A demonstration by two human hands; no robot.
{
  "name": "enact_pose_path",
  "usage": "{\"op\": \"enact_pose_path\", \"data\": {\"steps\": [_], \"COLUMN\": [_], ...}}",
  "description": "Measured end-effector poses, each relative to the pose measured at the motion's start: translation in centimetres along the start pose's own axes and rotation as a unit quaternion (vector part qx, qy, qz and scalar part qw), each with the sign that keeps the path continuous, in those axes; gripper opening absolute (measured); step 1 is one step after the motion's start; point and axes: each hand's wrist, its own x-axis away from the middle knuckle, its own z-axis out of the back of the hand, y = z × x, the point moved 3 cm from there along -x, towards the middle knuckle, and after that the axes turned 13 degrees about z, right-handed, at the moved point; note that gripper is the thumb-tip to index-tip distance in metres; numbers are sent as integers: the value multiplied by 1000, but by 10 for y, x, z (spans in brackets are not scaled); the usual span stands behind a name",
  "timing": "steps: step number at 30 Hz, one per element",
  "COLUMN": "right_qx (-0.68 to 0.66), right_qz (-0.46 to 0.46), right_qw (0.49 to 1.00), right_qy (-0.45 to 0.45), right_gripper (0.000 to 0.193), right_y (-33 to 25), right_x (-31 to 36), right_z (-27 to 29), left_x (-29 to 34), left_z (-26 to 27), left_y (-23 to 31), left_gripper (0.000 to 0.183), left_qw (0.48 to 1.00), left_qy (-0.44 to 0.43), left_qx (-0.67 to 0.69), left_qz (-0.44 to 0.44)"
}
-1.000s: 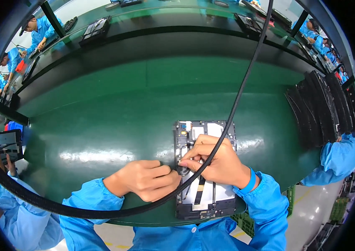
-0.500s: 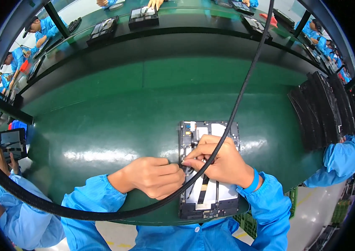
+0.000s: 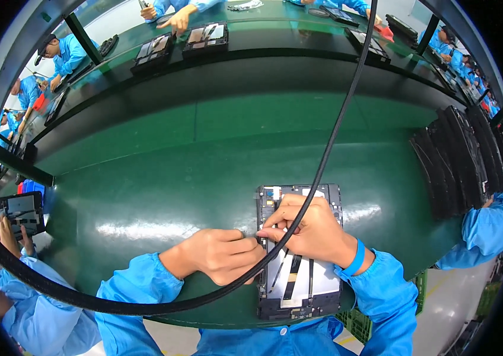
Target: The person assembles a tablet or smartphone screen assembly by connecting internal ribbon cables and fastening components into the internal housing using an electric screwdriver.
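Observation:
An opened tablet-like device lies upright on the green table in front of me. Its dark frame surrounds a white inner panel with black ribbon strips. My right hand is over its upper middle, thumb and index finger pinched together at the left edge. Right beside that edge, my left hand has its fingers curled, the fingertips close to the right thumb. Whatever lies between the fingers of either hand is too small or hidden to make out. A blue band circles my right wrist.
A thick black cable loops across the view, passing in front of my hands. Dark panels stand stacked at the right. Co-workers in blue sit around; one at the left holds a similar device. More devices rest across the far bench.
My hands stay at the device's left edge with hardly any shift. The whole view has moved slightly. Across the bench, a co-worker's hand has moved left from one device toward another.

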Motion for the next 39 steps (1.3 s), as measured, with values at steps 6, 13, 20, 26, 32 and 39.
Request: {"op": "enact_pose_path", "data": {"steps": [6,13,20,26,32,39], "right_qx": [-7,-17,-61,-94,-100,-93], "right_qz": [-6,-32,-30,-65,-104,-92], "right_qw": [999,998,997,991,988,990], "right_qy": [38,43,35,76,52,51], "right_gripper": [15,12,12,13,12,13], "right_y": [-1,12,7,20,16,13], "right_x": [-5,5,-2,3,2,1], "right_z": [0,-2,9,5,8,8], "left_x": [-5,-9,-18,-18,-15,-17], "left_z": [-2,-7,-3,-4,0,-1], "left_y": [-11,-24,-31,-36,-26,-25], "left_gripper": [26,27,25,25,26,27], "left_qw": [1000,999,999,997,994,993], "left_qy": [1,18,-9,-14,-33,-51], "left_qx": [5,49,38,76,102,103], "left_qz": [-21,-7,9,22,35,23]}}
